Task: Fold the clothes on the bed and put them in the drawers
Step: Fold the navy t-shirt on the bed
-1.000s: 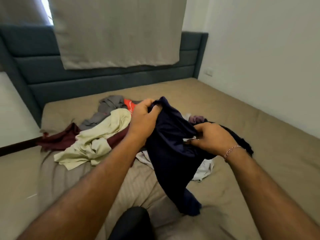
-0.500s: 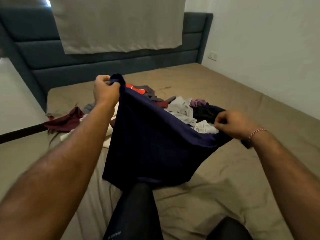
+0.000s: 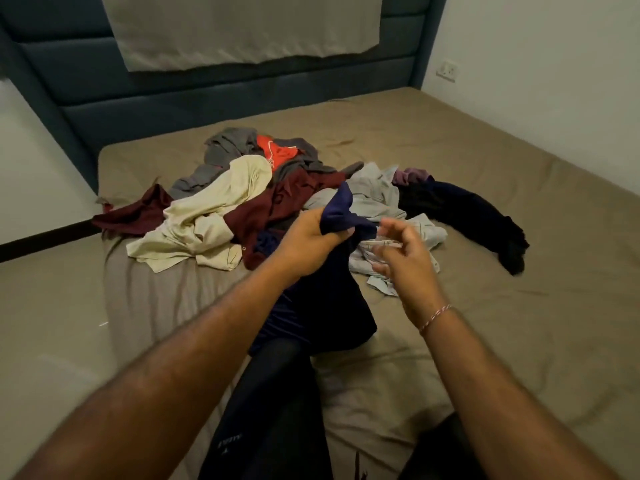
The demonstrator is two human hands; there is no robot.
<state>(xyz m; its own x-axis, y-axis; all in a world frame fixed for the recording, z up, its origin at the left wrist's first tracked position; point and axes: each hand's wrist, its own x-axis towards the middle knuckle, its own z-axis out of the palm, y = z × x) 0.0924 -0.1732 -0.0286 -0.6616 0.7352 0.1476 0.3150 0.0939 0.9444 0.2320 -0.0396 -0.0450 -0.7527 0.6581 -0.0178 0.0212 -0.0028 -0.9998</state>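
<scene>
My left hand grips a bunched navy blue garment near its top, and the cloth hangs down over my leg. Just to the right, my right hand hovers with loosely curled fingers, holding nothing. Behind both hands lies a pile of clothes on the bed: a cream shirt, a maroon garment, a grey one, an orange one, a pale striped shirt and a dark garment stretched to the right.
The tan sheet covers the mattress in front and to the right. A dark blue padded headboard with a pale curtain over it stands at the back. A white wall with a socket runs along the right. My legs lie on the bed.
Earlier both hands held the navy garment spread wide. Now the two ends are gathered in my left hand, and my right hand has let go.
</scene>
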